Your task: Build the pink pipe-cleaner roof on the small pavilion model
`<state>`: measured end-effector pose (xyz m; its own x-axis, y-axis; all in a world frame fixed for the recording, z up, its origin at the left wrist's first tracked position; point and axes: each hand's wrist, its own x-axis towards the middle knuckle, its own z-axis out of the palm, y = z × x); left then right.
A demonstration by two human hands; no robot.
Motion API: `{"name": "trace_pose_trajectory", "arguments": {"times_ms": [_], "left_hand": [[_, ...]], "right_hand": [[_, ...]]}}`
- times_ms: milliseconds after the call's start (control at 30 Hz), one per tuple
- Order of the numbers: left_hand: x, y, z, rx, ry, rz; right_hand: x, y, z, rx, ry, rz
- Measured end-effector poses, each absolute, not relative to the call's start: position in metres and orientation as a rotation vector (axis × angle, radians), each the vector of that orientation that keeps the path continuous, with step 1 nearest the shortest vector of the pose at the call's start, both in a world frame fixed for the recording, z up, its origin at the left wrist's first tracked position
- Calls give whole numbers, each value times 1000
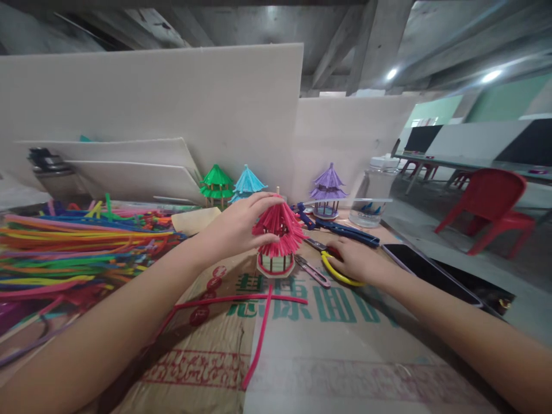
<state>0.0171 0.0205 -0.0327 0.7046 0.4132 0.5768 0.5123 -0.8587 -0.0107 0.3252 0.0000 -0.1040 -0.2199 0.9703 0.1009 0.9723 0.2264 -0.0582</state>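
Judged miniature pavilion (281, 246) fully roofed, pipe cleaners (269, 297) before it unattached.
Grasped it with left hand (237, 227), scissors (330, 270) alongside with right hand (352, 259).

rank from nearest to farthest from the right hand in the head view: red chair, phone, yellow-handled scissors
1. Yellow-handled scissors: at the right hand, under its fingers.
2. Phone: to its right.
3. Red chair: far right, beyond the table.

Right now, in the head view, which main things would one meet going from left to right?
Colourful stems → green-roofed model → blue-roofed model → pink-roofed model → purple-roofed model → clear jar → red chair.
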Motion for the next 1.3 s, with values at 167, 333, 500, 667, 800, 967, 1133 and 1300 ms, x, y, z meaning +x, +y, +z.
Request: {"name": "trace_pose_trajectory", "arguments": {"times_ms": [167,333,500,667,800,967,1133,1300], "left_hand": [[17,27,-36,-2707,-717,-861],[16,23,-33,-2784,-703,-855],[12,22,-32,-2921,-862,-948],[15,22,-34,-2951,-1017,-1241],[21,17,-32,-2908,-1053,-1384],[27,14,-39,-2800,-1007,-1244],[31,16,-47,-2616,-872,-1158],[36,16,-53,-2533,-898,-1176]], "right_hand": [[324,-2,-102,-1881,-2412,-57],[322,-2,-104,-1881,-2433,-89],[330,1,-102,-1875,-2427,-111],[319,-13,-80,-1796,-2386,-143],[286,-45,-73,-1515,-2487,-6],[260,-62,-106,-1197,-2580,-153],[259,-52,-132,-1008,-2618,-253],[259,-51,-130,-1013,-2607,-241]]}}
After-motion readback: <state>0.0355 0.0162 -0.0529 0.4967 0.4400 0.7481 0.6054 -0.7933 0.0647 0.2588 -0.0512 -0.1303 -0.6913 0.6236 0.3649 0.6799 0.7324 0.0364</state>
